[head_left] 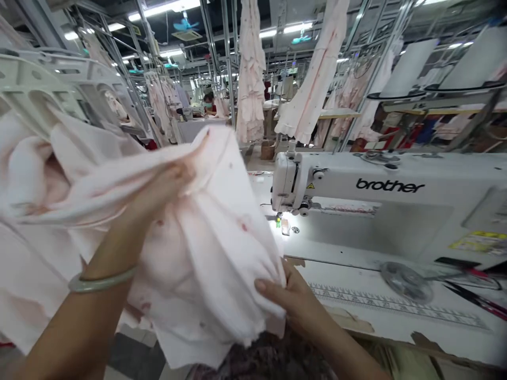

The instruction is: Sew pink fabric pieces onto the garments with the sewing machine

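A pale pink garment (pixel 206 248) with small red marks hangs bunched in front of me, left of the sewing machine. My left hand (pixel 164 184) is raised and closed on an upper fold of the cloth; a green bangle (pixel 101 282) sits on that wrist. My right hand (pixel 291 298) pinches the garment's lower right edge, thumb on top. The white Brother sewing machine (pixel 388 187) stands to the right, its needle area (pixel 283 221) lit just beyond the cloth.
The white machine table (pixel 356 285) carries a printed ruler strip (pixel 396 306) and scissors (pixel 475 295) at the right. Pink garments (pixel 250 74) hang from overhead rails. A grey plastic frame (pixel 35 84) is at the upper left. Another person works far back.
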`<move>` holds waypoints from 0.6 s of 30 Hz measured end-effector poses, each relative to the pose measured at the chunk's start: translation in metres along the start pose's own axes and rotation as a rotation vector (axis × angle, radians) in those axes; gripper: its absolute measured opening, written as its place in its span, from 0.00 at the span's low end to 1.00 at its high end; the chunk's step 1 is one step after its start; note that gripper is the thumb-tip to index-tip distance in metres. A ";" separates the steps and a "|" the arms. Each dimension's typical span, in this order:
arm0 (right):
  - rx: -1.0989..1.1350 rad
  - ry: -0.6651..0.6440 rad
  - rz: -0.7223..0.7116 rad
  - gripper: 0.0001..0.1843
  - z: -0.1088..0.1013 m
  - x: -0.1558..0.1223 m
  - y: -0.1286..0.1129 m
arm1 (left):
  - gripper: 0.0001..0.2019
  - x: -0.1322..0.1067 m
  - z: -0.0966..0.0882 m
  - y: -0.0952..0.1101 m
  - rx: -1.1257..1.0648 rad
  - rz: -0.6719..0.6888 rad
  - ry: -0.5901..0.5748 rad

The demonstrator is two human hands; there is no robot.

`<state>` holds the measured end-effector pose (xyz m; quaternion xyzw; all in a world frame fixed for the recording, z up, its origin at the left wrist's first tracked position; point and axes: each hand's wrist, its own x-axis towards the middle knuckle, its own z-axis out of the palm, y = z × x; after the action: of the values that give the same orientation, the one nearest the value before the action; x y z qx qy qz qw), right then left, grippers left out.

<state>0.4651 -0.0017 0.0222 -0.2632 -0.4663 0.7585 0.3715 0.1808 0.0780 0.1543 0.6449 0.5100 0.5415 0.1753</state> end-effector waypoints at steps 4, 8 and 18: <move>0.087 0.049 -0.029 0.33 -0.001 0.014 -0.004 | 0.27 -0.020 0.033 -0.008 0.175 -0.111 -0.563; 0.042 -0.031 -0.034 0.28 0.002 0.023 -0.018 | 0.29 -0.046 0.070 0.002 0.092 0.041 -1.019; 0.274 -0.146 -0.004 0.30 0.052 0.021 0.030 | 0.17 -0.010 0.065 0.007 0.401 0.099 -0.445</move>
<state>0.4042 -0.0202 0.0159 -0.1534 -0.3846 0.8314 0.3707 0.2420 0.0879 0.1321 0.7935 0.5239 0.2832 0.1251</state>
